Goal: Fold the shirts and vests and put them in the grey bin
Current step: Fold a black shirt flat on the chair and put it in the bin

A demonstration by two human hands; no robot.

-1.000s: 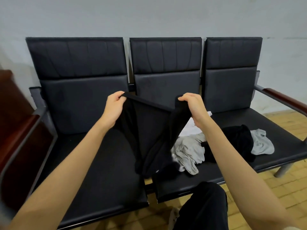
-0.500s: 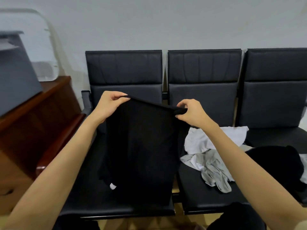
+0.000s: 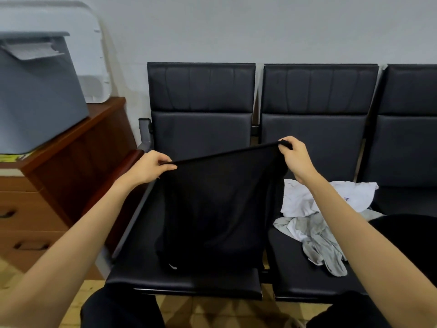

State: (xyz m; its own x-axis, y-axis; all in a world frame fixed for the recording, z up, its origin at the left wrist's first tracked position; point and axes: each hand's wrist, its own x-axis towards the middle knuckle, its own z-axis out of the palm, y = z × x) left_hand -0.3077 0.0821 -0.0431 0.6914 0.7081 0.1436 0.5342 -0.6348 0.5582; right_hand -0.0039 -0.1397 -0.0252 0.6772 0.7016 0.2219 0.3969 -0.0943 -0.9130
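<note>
Left hand [image 3: 151,168] pinches one end of the top edge of the black garment [image 3: 220,209]; right hand [image 3: 294,159] pinches the other end. Both grips are clenched on the cloth, and the edge between them is drawn taut.

The garment hangs in the air in front of the leftmost seat [image 3: 184,278] of the bench, its lower end gathered on the seat cushion. Judged: light, thin, wholly limp; it will sag wherever unsupported and creases freely. Not fragile. The smooth cushion may let it slide. Best held at the corners of one edge, as now, then laid flat on the seat for folding.

Right of that seat lies a heap of white and grey garments [image 3: 314,218]. Left of it, the grey bin [image 3: 37,95] stands on a wooden cabinet [image 3: 71,162].
</note>
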